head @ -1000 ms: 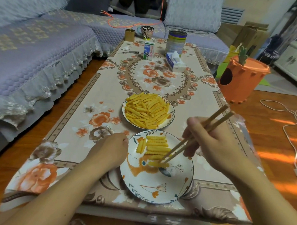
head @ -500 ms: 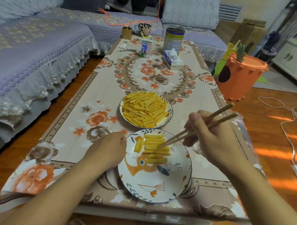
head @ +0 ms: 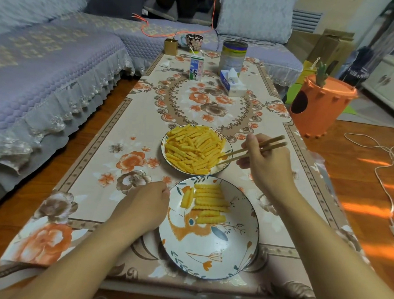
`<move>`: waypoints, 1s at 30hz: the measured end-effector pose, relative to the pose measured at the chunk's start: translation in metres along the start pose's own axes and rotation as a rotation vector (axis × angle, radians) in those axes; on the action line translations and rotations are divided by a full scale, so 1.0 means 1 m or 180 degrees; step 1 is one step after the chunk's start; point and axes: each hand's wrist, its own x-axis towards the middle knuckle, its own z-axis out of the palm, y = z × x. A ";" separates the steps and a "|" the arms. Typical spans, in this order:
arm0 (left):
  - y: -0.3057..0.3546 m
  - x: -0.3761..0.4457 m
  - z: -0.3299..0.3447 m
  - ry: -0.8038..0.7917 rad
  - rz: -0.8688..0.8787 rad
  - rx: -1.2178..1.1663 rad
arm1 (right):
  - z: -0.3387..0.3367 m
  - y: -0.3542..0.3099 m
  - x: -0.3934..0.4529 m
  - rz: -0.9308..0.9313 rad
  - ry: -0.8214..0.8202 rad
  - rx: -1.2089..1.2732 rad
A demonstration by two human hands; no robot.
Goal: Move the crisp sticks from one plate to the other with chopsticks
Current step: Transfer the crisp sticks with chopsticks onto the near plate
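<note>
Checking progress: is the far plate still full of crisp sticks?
Mostly full: the far plate carries a heaped pile of crisp sticks covering nearly its whole surface.

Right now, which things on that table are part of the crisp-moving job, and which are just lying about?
Part of the job:
far plate, piled with crisp sticks
near plate, a few sticks on it
chopsticks in the right hand
left hand beside the near plate

Just lying about:
milk carton
tin
tissue pack
mug
orange bin

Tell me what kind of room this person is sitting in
Most likely a home living room. A sofa with a quilted lavender cover wraps around a low table under a floral cloth, and household things stand at the table's far end: a tissue box, a milk carton and a mug.
</note>
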 end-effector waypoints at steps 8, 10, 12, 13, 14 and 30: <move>0.002 -0.002 -0.004 -0.0125 -0.0050 -0.0013 | -0.005 -0.006 -0.002 0.0303 -0.0005 0.0662; 0.003 -0.004 -0.005 -0.0156 -0.0030 -0.0046 | -0.008 -0.004 -0.002 0.0331 0.0070 0.0690; 0.004 -0.006 -0.006 -0.0170 -0.0012 -0.0062 | -0.010 0.001 -0.001 0.0335 0.0107 0.0638; 0.004 -0.006 -0.006 -0.0164 -0.0014 -0.0063 | -0.011 0.004 0.000 0.0338 0.0091 0.0608; 0.004 -0.007 -0.007 -0.0154 -0.0023 -0.0060 | -0.011 0.006 0.002 0.0346 0.0055 0.0579; 0.006 -0.007 -0.007 -0.0098 -0.0108 -0.0080 | -0.008 0.010 0.008 0.0180 0.0249 0.0628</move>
